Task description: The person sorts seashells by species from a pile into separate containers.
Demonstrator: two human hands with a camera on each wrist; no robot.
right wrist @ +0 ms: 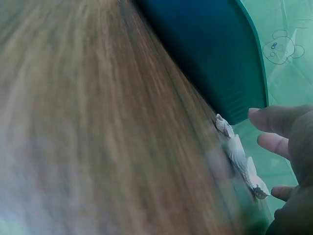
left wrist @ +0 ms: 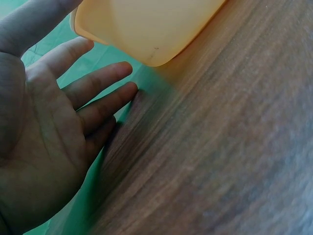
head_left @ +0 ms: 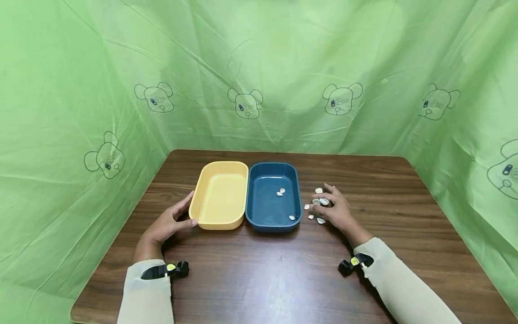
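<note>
- Head view: a wood-grained table (head_left: 243, 256) with a glossy top; creased green cloth (head_left: 279, 49) behind it, printed with bear heads.
- Two smooth, round-cornered trays stand side by side: the yellow tray (head_left: 220, 193) at left, the blue tray (head_left: 267, 208) at right.
- Small pale shells (head_left: 324, 201) lie loose on the table, right of the blue tray; three other shells (head_left: 292, 218) lie inside it (two together, one near the right wall).
- The left hand (head_left: 165, 226) rests thumb and fingers against the yellow tray's left side, fingers extended, not curled round it.
- The right hand (head_left: 338, 213) spreads loosely bent fingers over the loose shells, seemingly gripping none; whether a fingertip touches one, I cannot tell.
- Left wrist view: palm bare, fingers apart, the yellow tray's smooth wall beside them.
- Right wrist view: white, ridged shells lie between the blue tray's corner and the right hand's parted fingers, near the fingertips.
</note>
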